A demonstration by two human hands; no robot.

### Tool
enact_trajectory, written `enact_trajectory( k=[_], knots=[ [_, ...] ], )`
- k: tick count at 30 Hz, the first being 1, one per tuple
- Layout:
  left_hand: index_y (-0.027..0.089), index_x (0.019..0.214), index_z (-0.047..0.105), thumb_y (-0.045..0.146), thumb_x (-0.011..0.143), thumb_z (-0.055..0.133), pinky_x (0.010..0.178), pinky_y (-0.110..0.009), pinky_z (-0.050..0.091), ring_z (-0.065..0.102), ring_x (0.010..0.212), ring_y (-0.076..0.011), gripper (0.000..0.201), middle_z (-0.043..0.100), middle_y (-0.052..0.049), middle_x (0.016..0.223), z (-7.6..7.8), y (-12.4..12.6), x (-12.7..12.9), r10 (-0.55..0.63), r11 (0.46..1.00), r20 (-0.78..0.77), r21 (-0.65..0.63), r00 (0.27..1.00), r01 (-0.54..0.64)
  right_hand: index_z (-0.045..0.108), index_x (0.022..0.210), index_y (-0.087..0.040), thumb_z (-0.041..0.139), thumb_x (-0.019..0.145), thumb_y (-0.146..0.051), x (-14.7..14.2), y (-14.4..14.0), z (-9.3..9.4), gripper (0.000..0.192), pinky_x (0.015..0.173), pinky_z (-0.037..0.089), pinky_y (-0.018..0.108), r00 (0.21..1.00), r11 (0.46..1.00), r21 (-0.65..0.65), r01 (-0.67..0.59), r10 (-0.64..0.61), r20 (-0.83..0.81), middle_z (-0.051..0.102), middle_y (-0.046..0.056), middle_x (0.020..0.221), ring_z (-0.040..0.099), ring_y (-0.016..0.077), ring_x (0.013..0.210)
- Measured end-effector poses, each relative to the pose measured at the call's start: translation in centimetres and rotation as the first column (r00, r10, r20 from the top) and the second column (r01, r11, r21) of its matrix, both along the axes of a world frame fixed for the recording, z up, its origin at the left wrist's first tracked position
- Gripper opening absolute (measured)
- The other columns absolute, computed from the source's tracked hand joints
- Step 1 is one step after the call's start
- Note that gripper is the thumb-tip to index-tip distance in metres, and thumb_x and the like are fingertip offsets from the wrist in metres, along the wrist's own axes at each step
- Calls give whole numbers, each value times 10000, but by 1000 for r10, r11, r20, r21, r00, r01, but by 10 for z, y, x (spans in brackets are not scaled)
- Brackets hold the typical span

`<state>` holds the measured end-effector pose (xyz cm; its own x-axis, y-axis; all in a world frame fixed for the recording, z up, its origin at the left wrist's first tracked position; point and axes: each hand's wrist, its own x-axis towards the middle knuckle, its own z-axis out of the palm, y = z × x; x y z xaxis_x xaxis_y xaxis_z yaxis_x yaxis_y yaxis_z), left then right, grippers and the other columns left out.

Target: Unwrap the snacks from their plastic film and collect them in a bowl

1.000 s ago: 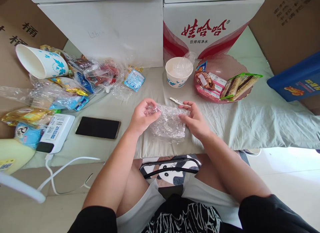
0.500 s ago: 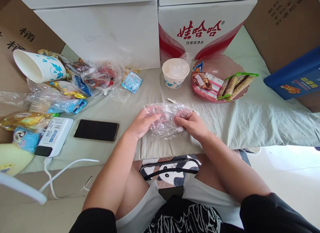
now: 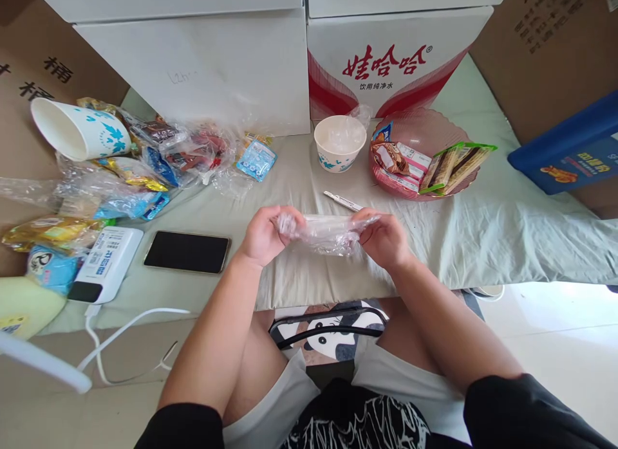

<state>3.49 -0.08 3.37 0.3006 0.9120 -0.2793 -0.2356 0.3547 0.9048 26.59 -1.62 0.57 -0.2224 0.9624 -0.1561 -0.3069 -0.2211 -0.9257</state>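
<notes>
A crumpled sheet of clear plastic film (image 3: 331, 233) stretches between my two hands, over the front of the cloth-covered surface. My left hand (image 3: 270, 233) grips its left end with curled fingers. At the opposite end, my right hand (image 3: 385, 237) is closed on the film too. Just beyond the film lies a thin white stick-like thing (image 3: 342, 199), its near end partly hidden by my right hand. A paper cup (image 3: 340, 143) with a blue leaf pattern stands farther back, crumpled clear plastic inside it.
A pink bowl (image 3: 425, 124) holds packaged snacks. To the left are a phone (image 3: 187, 251), a white power bank (image 3: 106, 265) with a cable, a tipped paper cup (image 3: 80, 130) and piled wrappers (image 3: 193, 150). White boxes (image 3: 193, 76) line the back; a blue package (image 3: 570, 146) leans right.
My hands have rolled inward and drawn slightly apart. The film, spread and bunched before, is now pulled into a narrower strip, and more of the white stick shows.
</notes>
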Motion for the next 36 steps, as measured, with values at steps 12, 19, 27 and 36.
enact_trajectory(
  k=[12,19,27,36],
  knots=[
    [208,830,596,132,695,655,728,-238,507,616,781,-125,166,621,2,815,-33,18,-2,708,686,-342,542,618,-486,537,1051,-226,694,698,-349,-3,3,-7,405,649,413,278,819,961,200,193,-270,507,630,-31,814,539,131,661],
    [234,1178,659,458,743,822,889,-314,556,664,1143,-243,516,700,-102,1231,-30,-8,30,171,885,-307,465,936,-9,499,754,-224,660,800,-416,-12,-6,-2,254,797,436,318,907,948,302,-104,-33,419,611,22,881,555,166,829],
    [170,758,680,667,775,752,604,-247,429,514,639,-119,502,594,4,687,-31,-5,29,283,897,-246,409,927,-165,523,866,-233,627,833,-429,-17,-5,-6,224,678,401,294,943,990,139,-15,-32,332,538,-20,787,471,137,690],
    [199,817,587,522,770,737,657,-223,441,506,677,-109,359,554,29,730,-48,0,-2,796,578,-285,617,534,-534,552,857,-219,508,843,-282,-14,3,1,77,676,438,282,848,967,242,-82,-59,527,646,17,836,592,160,771]
  ],
)
